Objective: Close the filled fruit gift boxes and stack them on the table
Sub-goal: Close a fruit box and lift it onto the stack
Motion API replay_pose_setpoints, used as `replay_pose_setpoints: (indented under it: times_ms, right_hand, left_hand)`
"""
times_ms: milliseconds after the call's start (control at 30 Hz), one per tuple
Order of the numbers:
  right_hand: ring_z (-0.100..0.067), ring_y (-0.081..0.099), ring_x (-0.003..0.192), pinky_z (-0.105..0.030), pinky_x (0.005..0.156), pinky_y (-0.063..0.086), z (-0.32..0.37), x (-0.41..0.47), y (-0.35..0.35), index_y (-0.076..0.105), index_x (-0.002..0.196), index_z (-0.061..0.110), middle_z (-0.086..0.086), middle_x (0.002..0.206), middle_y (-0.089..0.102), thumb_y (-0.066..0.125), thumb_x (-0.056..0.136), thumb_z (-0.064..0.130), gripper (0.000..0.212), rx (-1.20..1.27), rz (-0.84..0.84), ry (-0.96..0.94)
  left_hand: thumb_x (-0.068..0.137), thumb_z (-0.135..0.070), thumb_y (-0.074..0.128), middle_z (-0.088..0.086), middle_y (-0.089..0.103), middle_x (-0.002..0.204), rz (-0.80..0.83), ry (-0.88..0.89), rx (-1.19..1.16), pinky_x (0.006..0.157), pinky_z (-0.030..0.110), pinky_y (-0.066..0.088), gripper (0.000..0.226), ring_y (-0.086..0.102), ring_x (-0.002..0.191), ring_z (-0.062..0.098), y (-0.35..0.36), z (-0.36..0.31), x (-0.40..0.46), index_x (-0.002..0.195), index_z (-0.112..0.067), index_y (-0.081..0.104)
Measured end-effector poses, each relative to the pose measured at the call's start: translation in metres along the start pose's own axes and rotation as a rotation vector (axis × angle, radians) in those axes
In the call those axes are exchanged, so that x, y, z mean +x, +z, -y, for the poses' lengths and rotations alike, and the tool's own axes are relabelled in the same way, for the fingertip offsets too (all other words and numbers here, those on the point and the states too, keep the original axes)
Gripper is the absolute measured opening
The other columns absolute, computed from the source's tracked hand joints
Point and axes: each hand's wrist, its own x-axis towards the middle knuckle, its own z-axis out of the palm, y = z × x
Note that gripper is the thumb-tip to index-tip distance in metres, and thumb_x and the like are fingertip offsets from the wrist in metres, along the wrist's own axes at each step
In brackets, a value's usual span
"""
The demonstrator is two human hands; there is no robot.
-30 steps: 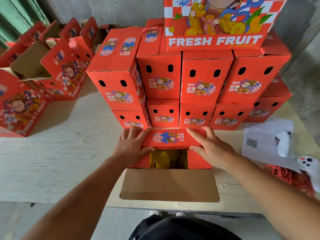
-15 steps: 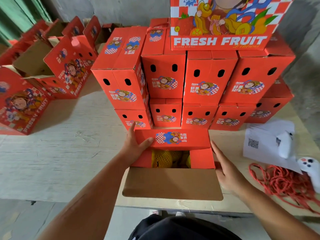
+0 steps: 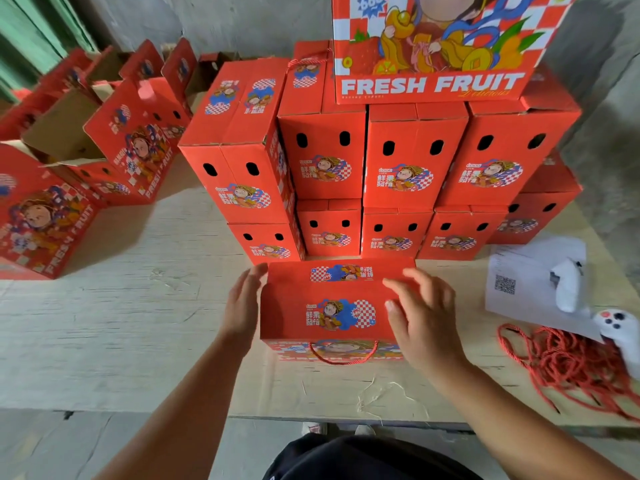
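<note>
A red fruit gift box [image 3: 329, 306] stands on the table [image 3: 121, 323] right in front of me, its top flaps folded down flat and a red cord handle hanging at its near edge. The fruit inside is hidden. My left hand [image 3: 244, 301] lies with straight fingers against the box's left side. My right hand [image 3: 420, 315] hovers over the right part of the lid with relaxed, spread fingers, holding nothing. Behind the box rises a stack of closed red gift boxes [image 3: 391, 161], two layers high, with one more box [image 3: 436, 46] on top.
Several open red boxes [image 3: 114, 140] with raised flaps stand at the left and back left. To the right lie a white sheet with a QR code [image 3: 519, 282], two white controllers [image 3: 568, 285], and a tangle of red cord [image 3: 568, 365]. The table's near edge is close.
The near brown flap has been folded over, so the box top is now shut and the fruit covered. My right hand moved from the box's right side to above the lid; my left slid to its side.
</note>
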Motion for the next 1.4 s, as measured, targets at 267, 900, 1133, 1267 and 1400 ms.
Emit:
replay_pose_setpoints:
  times_ms: [267,900,1133,1267,1400]
  right_hand:
    - [-0.031,0.05,0.097,-0.044,0.088,0.039,0.0,0.003,0.008,0.065,0.112,0.016,-0.002,0.11,0.058,0.049,0.097,0.051,0.041,-0.224,0.073,-0.083]
    - [-0.028,0.008,0.157,-0.048,0.125,0.01,0.016,0.02,-0.008,0.018,0.164,0.026,-0.008,0.173,0.007,0.029,0.093,0.075,0.087,-0.202,0.439,0.045]
    - [-0.038,0.046,0.137,-0.052,0.113,0.037,0.001,0.022,-0.017,0.06,0.139,0.006,-0.018,0.147,0.05,0.057,0.099,0.026,0.045,0.194,0.113,0.247]
    - [-0.031,0.051,0.113,-0.043,0.097,0.042,-0.01,0.042,-0.025,0.072,0.111,0.017,-0.002,0.12,0.059,0.068,0.096,0.031,0.021,0.057,0.335,0.055]
    - [-0.02,0.054,0.089,-0.038,0.082,0.044,0.002,0.051,-0.026,0.064,0.091,0.023,0.009,0.091,0.058,0.058,0.097,0.046,0.024,-0.007,0.482,-0.034]
  left_hand:
    - [0.09,-0.065,0.057,-0.013,0.06,0.091,-0.132,0.708,0.966,0.077,0.033,0.029,0.037,0.048,0.084,0.02,0.036,0.006,-0.023,0.083,-0.029,0.063]
    - [0.1,-0.068,0.029,0.004,0.029,0.162,0.029,0.455,1.044,0.128,0.05,0.011,0.071,0.021,0.153,0.026,0.037,-0.007,-0.02,0.159,-0.03,0.035]
    - [0.098,-0.044,0.052,0.007,0.047,0.14,-0.285,0.33,0.645,0.113,0.049,0.031,0.048,0.043,0.13,0.031,0.034,-0.009,-0.032,0.141,-0.023,0.056]
    - [0.088,-0.076,0.044,-0.004,0.054,0.128,-0.064,0.472,0.951,0.101,0.044,0.033,0.063,0.048,0.118,0.028,0.041,-0.009,-0.05,0.128,-0.031,0.062]
    - [0.06,-0.098,0.06,-0.001,0.05,0.131,0.08,0.677,1.215,0.107,0.047,0.032,0.102,0.045,0.12,0.025,0.048,0.011,-0.068,0.138,-0.031,0.048]
